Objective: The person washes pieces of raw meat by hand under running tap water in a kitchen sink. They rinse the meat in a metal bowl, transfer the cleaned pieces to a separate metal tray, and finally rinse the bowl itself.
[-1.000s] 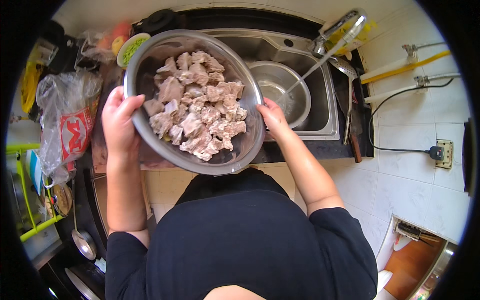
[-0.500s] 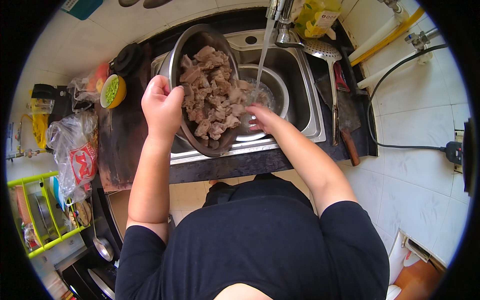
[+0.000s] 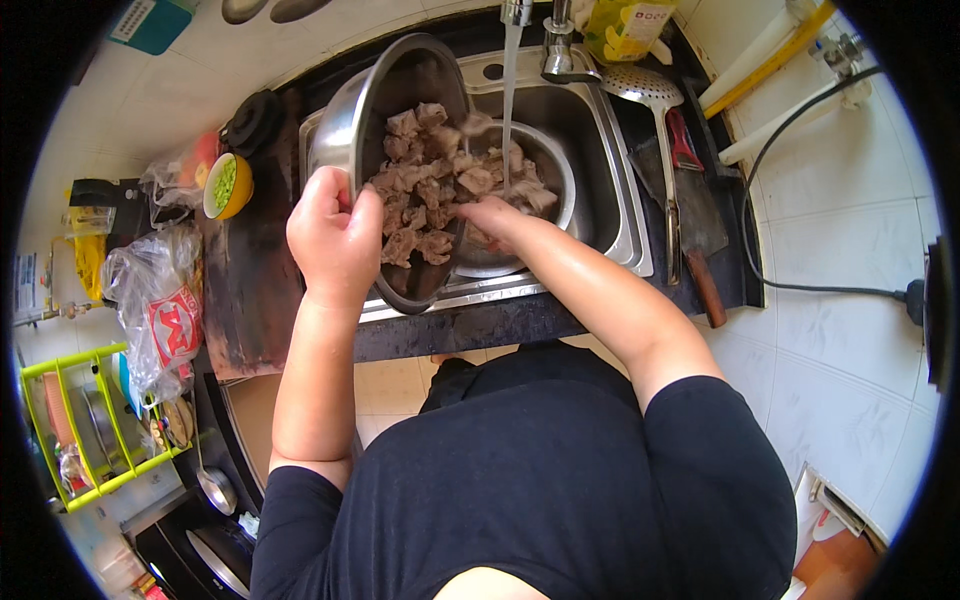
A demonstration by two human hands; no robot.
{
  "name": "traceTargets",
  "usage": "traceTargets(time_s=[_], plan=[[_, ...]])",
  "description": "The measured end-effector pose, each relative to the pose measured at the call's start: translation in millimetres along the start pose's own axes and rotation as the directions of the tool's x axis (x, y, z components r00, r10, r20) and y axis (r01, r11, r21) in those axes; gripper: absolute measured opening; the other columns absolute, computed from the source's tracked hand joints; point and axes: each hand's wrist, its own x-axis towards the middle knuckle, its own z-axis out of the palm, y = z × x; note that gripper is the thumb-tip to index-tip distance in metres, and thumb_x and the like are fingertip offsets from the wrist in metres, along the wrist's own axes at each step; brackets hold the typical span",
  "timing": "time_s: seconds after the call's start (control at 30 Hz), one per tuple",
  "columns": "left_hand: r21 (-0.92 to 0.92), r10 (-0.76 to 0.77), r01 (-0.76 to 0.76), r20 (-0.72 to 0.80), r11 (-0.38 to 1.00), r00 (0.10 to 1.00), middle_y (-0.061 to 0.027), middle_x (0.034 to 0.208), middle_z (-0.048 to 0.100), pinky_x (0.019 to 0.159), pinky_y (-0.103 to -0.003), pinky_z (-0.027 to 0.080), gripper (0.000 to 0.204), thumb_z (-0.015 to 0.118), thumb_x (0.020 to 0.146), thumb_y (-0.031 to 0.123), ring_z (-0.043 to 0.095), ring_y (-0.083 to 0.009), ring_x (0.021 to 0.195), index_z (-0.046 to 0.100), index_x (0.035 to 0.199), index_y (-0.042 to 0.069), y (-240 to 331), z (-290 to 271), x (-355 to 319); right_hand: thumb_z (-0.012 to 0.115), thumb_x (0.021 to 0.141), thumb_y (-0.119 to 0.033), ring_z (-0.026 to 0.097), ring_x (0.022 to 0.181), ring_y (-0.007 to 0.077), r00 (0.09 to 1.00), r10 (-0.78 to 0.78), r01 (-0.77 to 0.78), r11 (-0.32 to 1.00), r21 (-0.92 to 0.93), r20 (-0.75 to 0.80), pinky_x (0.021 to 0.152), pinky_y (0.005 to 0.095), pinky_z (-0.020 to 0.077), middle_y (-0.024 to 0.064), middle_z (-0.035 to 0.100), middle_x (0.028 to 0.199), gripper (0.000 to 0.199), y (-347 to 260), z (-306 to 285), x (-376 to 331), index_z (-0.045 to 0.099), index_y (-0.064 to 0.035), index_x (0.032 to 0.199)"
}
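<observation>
My left hand (image 3: 335,235) grips the rim of a large steel bowl (image 3: 337,125), thumb over the edge. The bowl is tipped steeply to the right over the sink (image 3: 632,225). Chunks of greyish-brown cooked meat (image 3: 415,190) fill its lower side and spill over the lip. Under it in the sink sits a second steel basin (image 3: 570,190) with more meat chunks (image 3: 530,190) in it. My right hand (image 3: 495,222) is at the bowl's lip among the meat, fingers stretched out and their tips partly hidden. Water runs from the faucet (image 3: 517,12) into the basin.
Right of the sink lie a slotted skimmer (image 3: 645,85), a cleaver (image 3: 705,285) and a red-handled tool (image 3: 683,140). On the left counter stand a yellow bowl of chopped greens (image 3: 230,187) and a plastic bag (image 3: 160,310). A black cable (image 3: 760,190) hangs on the right wall.
Meat has slid from the tilted bowl into the basin, which showed mostly water before. My right hand has moved left to the bowl's lip. My left hand keeps its grip.
</observation>
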Motion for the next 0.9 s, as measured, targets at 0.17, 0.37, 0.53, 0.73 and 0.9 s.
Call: traceTargets(time_s=[0.17,0.37,0.53,0.73,0.9], plan=[[0.042,0.040,-0.037,-0.087,0.998,0.995,0.0044,0.060,0.029,0.047,-0.018,0.025,0.021,0.056,0.070,0.000,0.028,-0.0042,0.055,0.037,0.063,0.004,11.1,-2.8,5.7,0.051,0.081,-0.034,0.045,0.109,0.0337,0.998,0.057,-0.060,0.994,-0.086,-0.039,0.088,0.0383,0.0420,0.0260,0.036,0.124,0.062,0.0,24.3,-8.8,0.031,0.0065,0.124],[0.028,0.049,-0.047,-0.093,0.999,0.994,-0.0038,0.055,0.035,0.047,-0.024,0.032,0.016,0.056,0.067,0.004,0.032,-0.0118,0.050,0.041,0.064,0.001,9.5,-0.1,12.0,0.064,0.068,-0.037,0.015,0.127,0.0377,0.376,-0.889,0.569,-0.001,-0.822,0.261,0.096,0.0527,0.0250,0.0187,0.019,0.137,0.063,-1.3,63.0,-46.8,0.042,-0.0205,0.124],[0.032,0.014,-0.013,-0.052,0.999,0.999,-0.0018,0.056,0.033,0.047,-0.023,0.031,0.016,0.056,0.067,0.003,0.030,-0.0096,0.052,0.040,0.064,0.001,7.8,-2.7,13.3,0.061,0.068,-0.021,0.013,0.128,0.0376,0.380,-0.834,0.340,-0.275,-0.899,0.399,0.094,0.0558,0.0262,0.0105,0.021,0.138,0.054,10.2,37.4,-5.8,0.045,-0.0306,0.120],[0.021,0.042,-0.040,-0.084,0.999,0.996,-0.0011,0.055,0.031,0.045,-0.021,0.029,0.016,0.054,0.068,-0.001,0.029,-0.0081,0.051,0.039,0.064,0.001,6.5,-6.9,7.3,0.060,0.065,-0.010,0.027,0.121,0.0388,0.326,-0.928,0.340,-0.060,-0.938,0.177,0.093,0.0468,0.0333,0.0141,0.026,0.135,0.053,20.1,-3.6,1.4,0.047,-0.0124,0.117],[0.083,0.100,-0.092,-0.102,0.992,0.990,-0.0031,0.052,0.033,0.043,-0.022,0.029,0.017,0.054,0.067,-0.001,0.029,-0.0097,0.047,0.039,0.062,0.001,13.4,-0.7,4.9,0.060,0.068,-0.015,0.029,0.119,0.0409,0.622,-0.781,0.371,0.357,-0.857,-0.056,0.096,0.0411,0.0321,0.0212,0.029,0.131,0.045,27.3,-22.7,15.4,0.048,-0.0018,0.109]])
